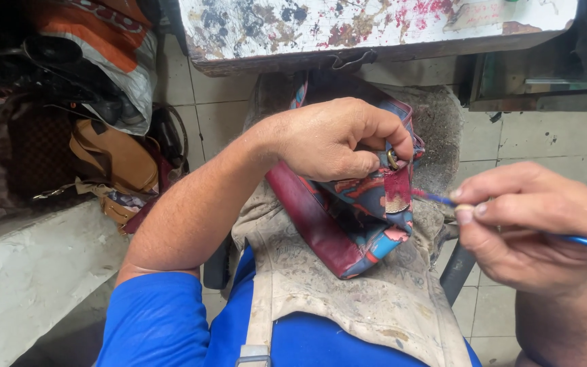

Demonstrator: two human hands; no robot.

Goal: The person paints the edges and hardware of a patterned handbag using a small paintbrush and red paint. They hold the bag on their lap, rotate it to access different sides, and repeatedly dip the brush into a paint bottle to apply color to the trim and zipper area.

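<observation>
A wooden desk [375, 30] with a white top blotched in red and black paint spans the top of the view, its worn edge just above the work. Below it, a stained, stiff grey apron [348, 292] covers the person's lap over blue clothing and forms a rough, crusted bed. On the apron lies a handbag [348, 224], soft and rounded, with maroon leather trim and a patterned panel of blue, red and orange; it sits at mid-frame, tilted, its lower corner pointing toward the person. The left hand [338, 139] is clenched on the bag's upper edge, thumb and fingers pinching the strap tab beside a small brass ring [393, 160]. The right hand [528, 228] grips a thin blue-handled brush [582, 241] between thumb and fingertips; its red-wet tip touches the maroon tab at the bag's right edge. To the left, a pale concrete ledge [28, 272] runs beside a heap of other bags [103, 160], tan and dark brown, piled against the tiled floor [545, 139], which lies open to the right.
</observation>
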